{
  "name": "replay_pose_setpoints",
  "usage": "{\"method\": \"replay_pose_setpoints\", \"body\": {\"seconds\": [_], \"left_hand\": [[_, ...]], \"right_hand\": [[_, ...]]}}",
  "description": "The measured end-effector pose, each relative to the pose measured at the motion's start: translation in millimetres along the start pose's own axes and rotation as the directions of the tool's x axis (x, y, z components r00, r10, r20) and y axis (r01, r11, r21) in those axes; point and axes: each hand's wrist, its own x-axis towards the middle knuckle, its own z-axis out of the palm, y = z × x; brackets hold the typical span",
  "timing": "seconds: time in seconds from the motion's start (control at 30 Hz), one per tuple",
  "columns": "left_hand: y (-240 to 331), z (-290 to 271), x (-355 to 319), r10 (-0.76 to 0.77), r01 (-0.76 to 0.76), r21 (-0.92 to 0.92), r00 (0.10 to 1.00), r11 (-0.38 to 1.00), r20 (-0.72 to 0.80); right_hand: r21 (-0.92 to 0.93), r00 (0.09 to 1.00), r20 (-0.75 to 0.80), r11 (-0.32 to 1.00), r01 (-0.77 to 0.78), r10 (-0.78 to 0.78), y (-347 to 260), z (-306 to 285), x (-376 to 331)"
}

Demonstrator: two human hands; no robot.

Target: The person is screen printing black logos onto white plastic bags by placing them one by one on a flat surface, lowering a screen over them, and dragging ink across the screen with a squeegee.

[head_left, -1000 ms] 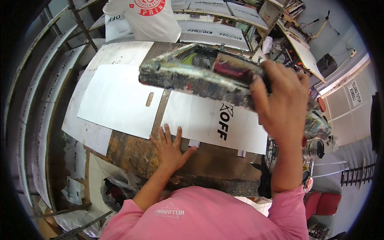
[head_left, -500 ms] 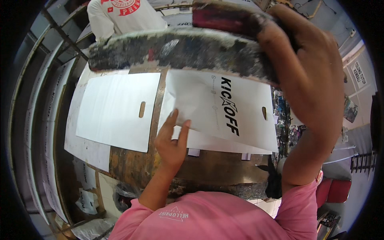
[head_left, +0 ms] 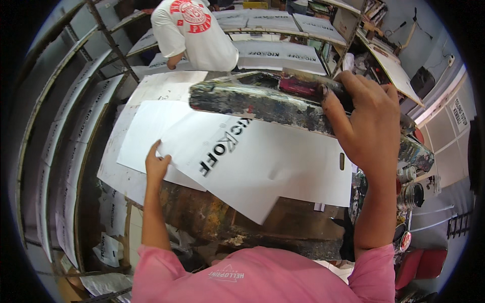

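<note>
My left hand (head_left: 157,164) pinches the left edge of a printed white bag (head_left: 252,187) with bold black lettering. The bag lies aslant, slightly blurred, over a plain white bag (head_left: 146,126) on the left. Beside it on the right is an unprinted white bag surface with an oval handle slot (head_left: 342,161). My right hand (head_left: 369,113) is wrapped round the ink-stained screen printing frame (head_left: 262,103), which is raised at the far side above the bags. The frame hides the far end of the printed bag.
Racks (head_left: 83,126) with printed white bags stand at the left. Beyond the stained worktable (head_left: 202,207), a person in a white shirt (head_left: 199,38) stands near more racks. Ink cans (head_left: 410,196) sit at the right, and a red chair (head_left: 422,270) is at the lower right.
The printed bag has moved left and turned aslant with my left hand, uncovering white unprinted surface at the right. The frame appears farther off, and the view takes in more of the room.
</note>
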Motion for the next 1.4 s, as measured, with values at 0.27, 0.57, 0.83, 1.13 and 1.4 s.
{"method": "replay_pose_setpoints", "body": {"seconds": [0.27,0.57,0.83,1.13,1.4], "left_hand": [[116,0,-17,0.296,-0.293,-0.267,0.955,0.918,-0.028],[133,78,-192,0.06,0.114,-0.357,0.896,0.927,0.44],[66,109,-209,0.281,-0.332,0.242,0.933,0.912,0.222],[71,103,-205,0.232,-0.305,0.255,0.932,0.918,0.278],[66,104,-206,0.263,-0.305,0.181,0.939,0.935,0.223]], "right_hand": [[-0.005,0.993,0.08,0.997,-0.082,0.082,-16,-2,-30],[0.21,0.725,0.688,0.966,-0.152,-0.036,-18,52,-202],[0.205,0.756,0.655,0.959,-0.193,0.012,-52,99,-275],[0.175,0.871,0.491,0.981,-0.079,-0.018,38,242,-192],[0.085,0.887,0.462,0.996,-0.023,-0.019,123,353,-108]]}}
